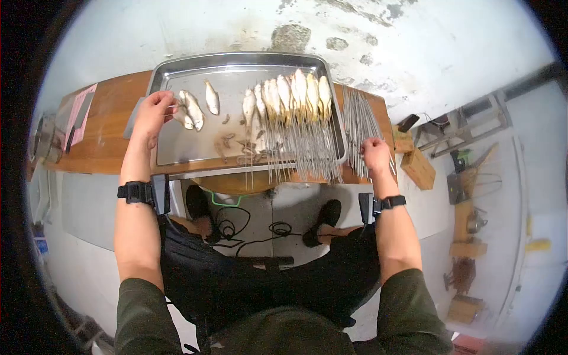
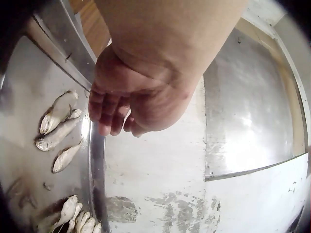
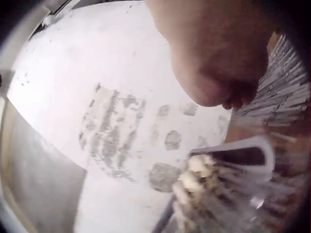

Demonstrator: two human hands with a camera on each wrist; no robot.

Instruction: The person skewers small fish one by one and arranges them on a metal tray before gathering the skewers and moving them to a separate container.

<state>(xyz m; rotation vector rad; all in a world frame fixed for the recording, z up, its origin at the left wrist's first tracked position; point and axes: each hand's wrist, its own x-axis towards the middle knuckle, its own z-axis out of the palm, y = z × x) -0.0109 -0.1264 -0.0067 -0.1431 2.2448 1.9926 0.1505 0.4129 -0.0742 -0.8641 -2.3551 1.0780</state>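
My left hand (image 1: 155, 115) hovers at the left rim of a metal tray (image 1: 177, 155), its fingers loosely bent with nothing between them in the left wrist view. Close by its fingertips lie loose small fish (image 1: 193, 110), and one more fish (image 1: 212, 98) rests a little to the right. On the tray's right side, several skewered fish (image 1: 300, 90) lie in a row, their thin sticks pointing toward me. My right hand (image 1: 377, 157) is over a pile of bare skewers (image 1: 357, 121) beside the tray, fingers curled; I cannot tell whether it pinches one.
The tray stands on a wooden table (image 1: 109, 127) against a stained white wall (image 1: 236, 26). At the far left, a knife (image 1: 77, 127) lies on a pink sheet (image 1: 81, 109) next to a metal pot (image 1: 46, 139). Cardboard boxes (image 1: 418, 168) stand at the right.
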